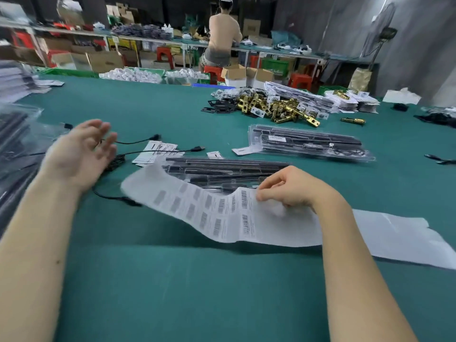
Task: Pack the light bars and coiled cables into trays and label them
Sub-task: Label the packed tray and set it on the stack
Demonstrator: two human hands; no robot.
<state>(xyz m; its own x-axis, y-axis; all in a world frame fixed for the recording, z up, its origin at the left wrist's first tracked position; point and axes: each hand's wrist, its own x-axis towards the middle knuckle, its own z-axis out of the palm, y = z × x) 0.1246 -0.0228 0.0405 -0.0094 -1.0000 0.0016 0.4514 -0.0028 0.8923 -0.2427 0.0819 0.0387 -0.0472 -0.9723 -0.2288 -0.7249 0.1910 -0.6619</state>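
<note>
A long white sheet of barcode labels (222,213) lies across the green table, its left end lifted and curling. My right hand (288,186) pinches the sheet near its middle, fingers curled at a label's edge. My left hand (81,154) hovers above the table with fingers spread, holding nothing, and looks blurred. Behind the sheet sits a clear tray with black light bars (222,169). A stack of packed clear trays (308,144) rests farther right. Black cables (158,150) with plugs trail over the table near small white cards (155,151).
A pile of brass lock parts (274,107) and bagged items sits at the far middle. Stacks of clear trays (14,134) stand at the left edge. A person (222,35) works at a far bench with their back turned. More cables (439,159) lie at right.
</note>
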